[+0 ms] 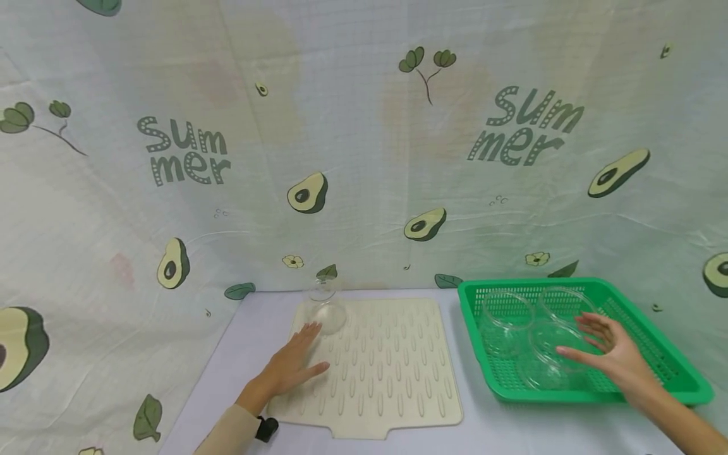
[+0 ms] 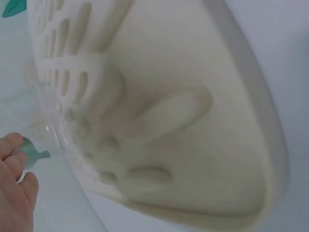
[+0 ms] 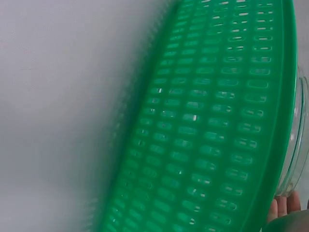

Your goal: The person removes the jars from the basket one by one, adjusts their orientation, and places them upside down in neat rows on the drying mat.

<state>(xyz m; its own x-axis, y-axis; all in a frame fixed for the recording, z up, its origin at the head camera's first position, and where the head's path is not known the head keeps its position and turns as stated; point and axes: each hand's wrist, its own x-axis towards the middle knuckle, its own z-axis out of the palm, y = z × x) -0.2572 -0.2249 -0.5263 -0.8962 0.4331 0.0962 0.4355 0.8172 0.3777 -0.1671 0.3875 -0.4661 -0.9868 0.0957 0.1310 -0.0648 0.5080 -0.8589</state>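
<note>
In the head view my left hand (image 1: 290, 366) reaches over the left side of a cream drying mat (image 1: 398, 360), fingers straight and thumb spread. Its fingertips are right at the base of a clear, rounded glass vessel (image 1: 325, 313) at the mat's back left corner. My right hand (image 1: 611, 354) hovers over a green plastic basket (image 1: 495, 395), thumb and fingers spread apart. Beneath it is the front right clear glass bowl (image 1: 548, 373), its rim between thumb and fingers in this view. In the right wrist view, fingertips (image 3: 282, 205) show just below a glass rim.
Further clear round glass bowls (image 1: 506, 309) stand in the basket's left and back parts. The basket's slotted wall (image 3: 207, 121) fills the right wrist view. Behind the white table (image 1: 244, 335) hangs a printed curtain (image 1: 364, 139) with avocados.
</note>
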